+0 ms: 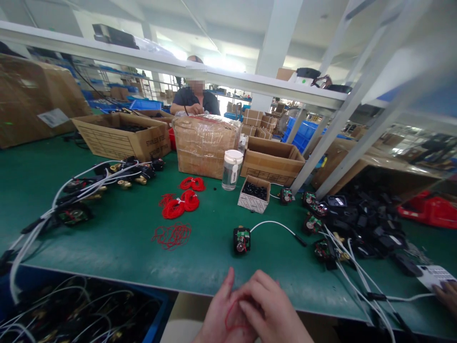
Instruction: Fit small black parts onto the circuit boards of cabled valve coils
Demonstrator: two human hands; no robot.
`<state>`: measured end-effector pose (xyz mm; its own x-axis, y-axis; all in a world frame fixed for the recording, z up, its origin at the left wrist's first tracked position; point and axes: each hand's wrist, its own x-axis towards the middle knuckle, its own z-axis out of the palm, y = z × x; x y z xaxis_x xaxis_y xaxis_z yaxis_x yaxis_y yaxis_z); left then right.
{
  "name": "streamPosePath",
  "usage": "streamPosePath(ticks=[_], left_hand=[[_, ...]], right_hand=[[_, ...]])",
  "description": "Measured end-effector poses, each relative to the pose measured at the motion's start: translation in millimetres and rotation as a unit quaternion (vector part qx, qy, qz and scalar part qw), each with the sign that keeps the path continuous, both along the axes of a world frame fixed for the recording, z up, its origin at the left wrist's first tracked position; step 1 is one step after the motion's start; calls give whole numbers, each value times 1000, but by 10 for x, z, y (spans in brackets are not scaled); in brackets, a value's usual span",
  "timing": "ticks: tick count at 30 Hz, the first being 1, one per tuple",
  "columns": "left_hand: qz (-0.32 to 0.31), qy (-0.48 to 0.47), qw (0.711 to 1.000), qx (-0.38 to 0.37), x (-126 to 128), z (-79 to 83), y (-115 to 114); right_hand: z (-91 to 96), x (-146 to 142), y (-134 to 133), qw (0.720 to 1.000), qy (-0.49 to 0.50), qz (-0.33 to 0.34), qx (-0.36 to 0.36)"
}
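bends fingers of the right hand (264, 297) over a red wire (227, 315) in the open left hand (217, 314), near; cannot tell if pinching; seems early, with circuit unit (242, 239) apart, more strands (174, 233) farther left.

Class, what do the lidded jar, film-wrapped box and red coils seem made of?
Jar: smooth clear plastic or glass; see-through. Box: apparently brown cardboard, under glossy film catching light. Red coils: perhaps plastic-coated wire or thread, being thin and evenly coloured.
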<state>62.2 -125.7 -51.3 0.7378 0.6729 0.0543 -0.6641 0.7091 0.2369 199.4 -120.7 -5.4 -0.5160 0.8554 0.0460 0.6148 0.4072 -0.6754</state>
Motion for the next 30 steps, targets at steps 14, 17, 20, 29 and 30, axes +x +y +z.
streamPosePath(ticks=[14,17,20,29,30], left_hand=[[64,124,990,21,88,6,-12],[186,278,938,96,-65,-31,-25],[293,453,822,182,-271,-7,-11],[342,658,592,314,-411,129,290],[345,660,586,320,-408,136,323]], right_hand=[[-71,39,70,998,26,11,60],[-76,77,112,992,81,-16,93],[-74,93,169,986,99,-40,125],[-218,8,377,979,130,-105,115],[-234,7,399,978,137,-112,110]])
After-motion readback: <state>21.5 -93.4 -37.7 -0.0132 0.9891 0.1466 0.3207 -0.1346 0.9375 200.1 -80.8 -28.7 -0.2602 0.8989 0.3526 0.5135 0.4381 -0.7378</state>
